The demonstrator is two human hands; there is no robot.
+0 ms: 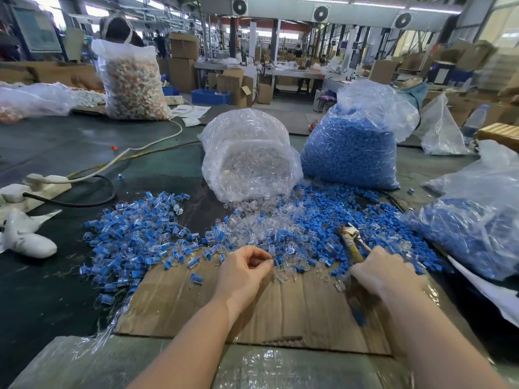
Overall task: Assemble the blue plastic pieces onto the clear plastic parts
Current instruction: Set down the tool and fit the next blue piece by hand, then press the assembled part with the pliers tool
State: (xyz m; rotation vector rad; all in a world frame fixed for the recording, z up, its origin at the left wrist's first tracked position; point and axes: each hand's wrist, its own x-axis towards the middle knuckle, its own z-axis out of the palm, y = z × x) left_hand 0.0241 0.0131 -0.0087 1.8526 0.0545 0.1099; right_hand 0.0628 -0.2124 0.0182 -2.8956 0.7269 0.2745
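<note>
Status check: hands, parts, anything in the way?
Left hand pinching something small, can't tell what. Right hand curled at the loose pile, contents hidden. Yellow-handled tool lying in the pile beside the right hand.

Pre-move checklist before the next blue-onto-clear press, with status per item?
1. Left hand holds a part: ok, fingertips pinch something small; which kind, cannot tell.
2. Right hand free: not ok, fingers are curled by the tool handle; grip cannot tell.
3. Loose blue pieces in reach: ok.
4. Loose clear parts in reach: ok, spilling from the clear bag.
5. Bare cardboard to work on: ok.
6. Finished pile kept apart: ok, on the left.
</note>
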